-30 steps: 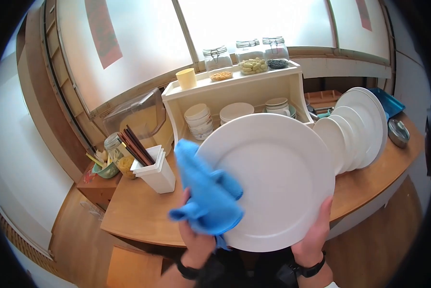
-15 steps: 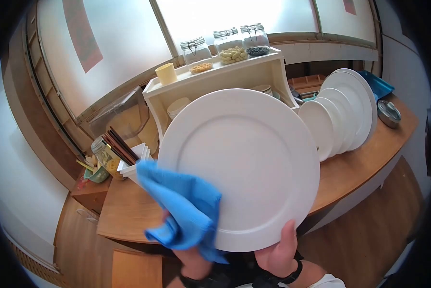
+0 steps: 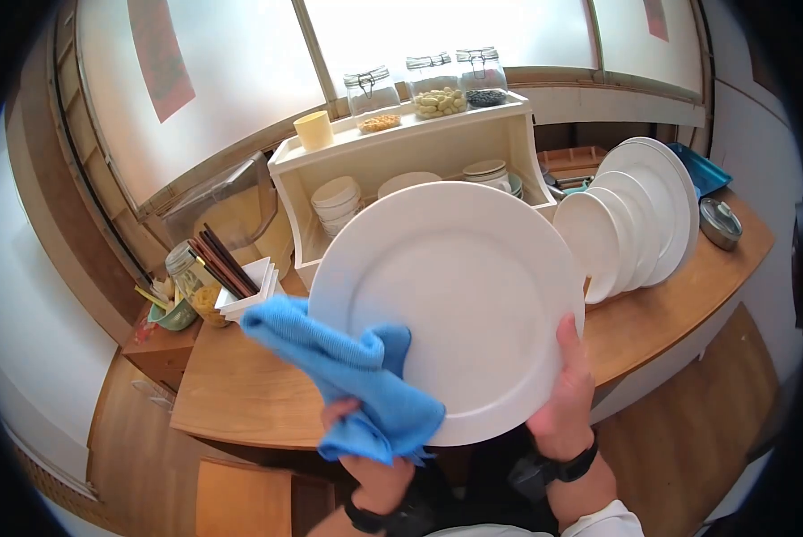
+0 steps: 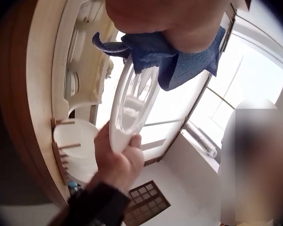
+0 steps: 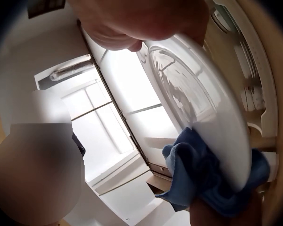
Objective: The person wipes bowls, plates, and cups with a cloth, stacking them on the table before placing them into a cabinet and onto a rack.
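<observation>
A large white plate (image 3: 473, 295) is held up in front of the body, its face toward the head camera. My right hand (image 3: 567, 394) grips its lower right rim, the thumb lying on the front. At the lower left rim my left hand (image 3: 379, 479) holds a blue cloth (image 3: 356, 358), which drapes over the plate's face. The left wrist view shows the cloth (image 4: 153, 49) folded over the edge of the plate (image 4: 120, 108). From the right wrist, the cloth (image 5: 198, 160) appears on both sides of the plate (image 5: 226, 127). Part of the left hand's fingers is hidden by cloth.
Behind the plate stands a cream shelf (image 3: 285, 166) with bowls, jars (image 3: 437, 94) and a yellow cup (image 3: 314, 131). Several white plates (image 3: 638, 224) stand upright at the right, near a glass lid (image 3: 720, 224). A white chopstick holder (image 3: 249, 295) is on the wooden table (image 3: 240, 385) at the left.
The plate first shifted left and up in the head view, then slightly down. My right hand now sits higher on the right rim than half a second ago. The cloth stays at the lower left rim.
</observation>
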Demonstrator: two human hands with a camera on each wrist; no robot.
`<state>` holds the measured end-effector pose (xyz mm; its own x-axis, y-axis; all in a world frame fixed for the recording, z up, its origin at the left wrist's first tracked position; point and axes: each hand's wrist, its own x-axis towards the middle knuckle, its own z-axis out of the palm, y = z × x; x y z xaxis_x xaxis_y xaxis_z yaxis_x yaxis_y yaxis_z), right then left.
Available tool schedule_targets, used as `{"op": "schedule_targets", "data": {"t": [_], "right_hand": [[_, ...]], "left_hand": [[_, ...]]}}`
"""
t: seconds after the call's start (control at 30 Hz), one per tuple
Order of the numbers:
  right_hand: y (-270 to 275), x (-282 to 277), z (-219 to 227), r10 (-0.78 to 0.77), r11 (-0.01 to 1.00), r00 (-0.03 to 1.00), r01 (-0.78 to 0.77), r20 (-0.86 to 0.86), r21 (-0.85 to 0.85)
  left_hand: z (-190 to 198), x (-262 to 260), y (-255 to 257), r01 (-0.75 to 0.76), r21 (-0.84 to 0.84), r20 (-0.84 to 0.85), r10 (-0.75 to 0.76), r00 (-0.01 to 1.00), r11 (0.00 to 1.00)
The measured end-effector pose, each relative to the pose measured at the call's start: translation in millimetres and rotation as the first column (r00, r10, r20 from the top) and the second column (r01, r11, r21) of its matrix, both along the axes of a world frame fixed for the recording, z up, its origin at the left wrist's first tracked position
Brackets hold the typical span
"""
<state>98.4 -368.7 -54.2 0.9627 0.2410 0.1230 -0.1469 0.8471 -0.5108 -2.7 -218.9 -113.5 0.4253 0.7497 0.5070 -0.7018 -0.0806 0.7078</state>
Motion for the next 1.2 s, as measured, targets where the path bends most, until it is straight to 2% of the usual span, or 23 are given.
{"op": "schedule_targets", "data": {"t": [0.07, 0.23, 0.3, 0.33, 0.37, 0.4, 0.43, 0.47, 0.5, 0.57, 0.63, 0.7, 0.73, 0.83, 0.9, 0.93, 0.97, 1.03, 1.07, 1.1, 1.13, 1.17, 1.2], "right_hand": [[8, -10, 2, -0.007, 0.996, 1.0, 0.009, -0.019, 0.086], [24, -42, -1, 0.062, 0.948, 0.998, -0.056, -0.01, 0.312], [30, -55, -26, -0.05, 0.991, 0.996, 0.039, 0.08, 0.132], [28, -62, -32, -0.065, 0.99, 0.995, 0.054, 0.078, 0.133], [26, -67, -37, -0.079, 0.997, 0.984, 0.079, 0.161, 0.006], [26, -68, -39, -0.077, 0.987, 0.966, 0.109, 0.246, -0.119], [20, -61, -39, -0.077, 0.987, 0.965, 0.109, 0.25, -0.117], [9, -47, -40, 0.027, 0.996, 0.962, -0.003, 0.27, -0.089], [-1, -33, -37, 0.132, 0.991, 0.947, -0.119, 0.292, -0.063], [-10, 0, -13, 0.143, 0.987, 0.959, -0.157, 0.244, 0.039], [-20, 13, -8, 0.155, 0.974, 0.969, -0.182, 0.195, 0.134], [-30, 20, -10, 0.233, 0.953, 0.967, -0.205, 0.107, -0.226], [-25, 15, -8, 0.135, 0.962, 0.987, -0.108, 0.092, -0.25], [-22, 7, -15, 0.057, 0.978, 0.998, -0.049, 0.033, -0.202], [-22, 2, -11, -0.043, 0.988, 0.999, 0.042, -0.004, -0.15], [-22, 0, -5, -0.093, 0.991, 0.996, 0.093, 0.011, -0.095], [-24, -2, -1, -0.143, 0.989, 0.989, 0.144, 0.026, -0.039], [-31, 3, 3, -0.21, 0.977, 0.975, 0.211, 0.067, -0.01], [-37, 6, 9, -0.272, 0.962, 0.96, 0.27, 0.063, 0.029], [-44, 9, 16, -0.329, 0.943, 0.942, 0.326, 0.057, 0.066], [-54, 13, 24, -0.342, 0.939, 0.938, 0.34, 0.059, 0.054], [-69, 17, 34, -0.412, 0.911, 0.904, 0.408, 0.117, 0.059], [-84, 21, 43, -0.476, 0.879, 0.862, 0.471, 0.173, 0.069]], "left_hand": [[-1, -7, -29, 0.025, -0.058, -0.006, -0.025, 1.0, 0.998], [-24, -18, -61, 0.013, 0.153, -0.157, 0.011, 0.987, 0.988], [-17, -14, -46, -0.004, 0.029, -0.141, 0.008, 0.99, 1.0], [-13, -11, -32, 0.1, -0.128, -0.063, -0.109, 0.992, 0.987], [-8, -10, -16, 0.207, -0.275, 0.033, -0.206, 0.978, 0.939], [-2, -8, -1, 0.212, -0.273, 0.038, -0.21, 0.977, 0.938], [4, -9, 15, 0.149, -0.107, -0.001, -0.15, 0.989, 0.983], [10, -9, 27, 0.081, 0.065, -0.027, -0.079, 0.997, 0.995], [16, -9, 36, 0.075, 0.07, -0.024, -0.073, 0.997, 0.995], [27, -10, 51, 0.172, 0.002, 0.02, -0.172, 0.985, 0.985], [27, -14, 72, 0.164, 0.081, -0.037, -0.161, 0.986, 0.983], [28, -10, 81, 0.163, 0.218, -0.139, -0.135, 0.981, 0.962], [29, -7, 76, 0.176, 0.209, -0.129, -0.151, 0.98, 0.962], [24, 3, 44, 0.225, 0.083, -0.137, -0.213, 0.968, 0.971], [8, 14, 17, -0.072, 0.303, -0.121, 0.113, 0.986, 0.95], [10, 11, 9, 0.049, 0.209, -0.155, -0.016, 0.988, 0.977], [2, 10, -3, 0.069, 0.2, -0.158, -0.037, 0.987, 0.977], [-22, 1, -24, 0.337, 0.019, -0.077, -0.334, 0.939, 0.941], [-37, -4, -15, 0.349, 0.285, -0.226, -0.291, 0.93, 0.893], [-47, -5, -6, 0.372, 0.524, -0.35, -0.204, 0.914, 0.766], [5, 12, -39, 0.232, 0.562, -0.083, -0.224, 0.971, 0.794], [1, 11, -32, 0.243, 0.551, -0.082, -0.238, 0.968, 0.798], [-3, 9, -11, 0.534, 0.179, -0.127, -0.518, 0.846, 0.826]]}}
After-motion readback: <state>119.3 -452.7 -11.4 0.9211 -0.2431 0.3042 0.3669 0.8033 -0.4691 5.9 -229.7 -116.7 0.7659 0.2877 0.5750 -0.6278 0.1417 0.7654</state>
